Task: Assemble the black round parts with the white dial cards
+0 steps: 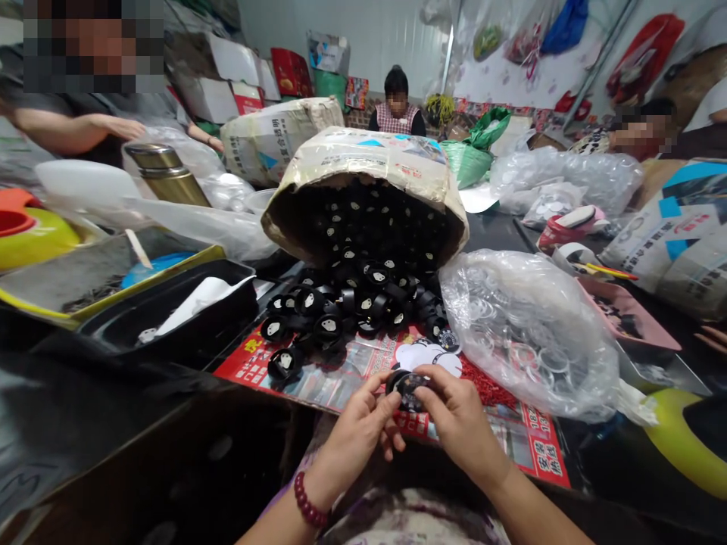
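Both hands meet over the front of a red printed sheet (pixel 545 446). My left hand (pixel 366 416), with a dark red bead bracelet at the wrist, holds the left side of a round black part (pixel 404 384). My right hand (pixel 454 412) grips the same part from the right, its fingers and thumb on the dark patterned face. Just behind the hands lie white discs (pixel 425 356) and a dark printed disc (pixel 448 340). Small red pieces (pixel 488 384) are heaped to the right. Many round black parts (pixel 329 327) spill from an open woven sack (pixel 369 155).
A clear bag of transparent rings (pixel 528 333) lies right of the sheet, beside a pink tray (pixel 630 314). At left are a black tray (pixel 170 310), a yellow-edged tray (pixel 102 280) and a gold flask (pixel 166 175). Other people sit around the table.
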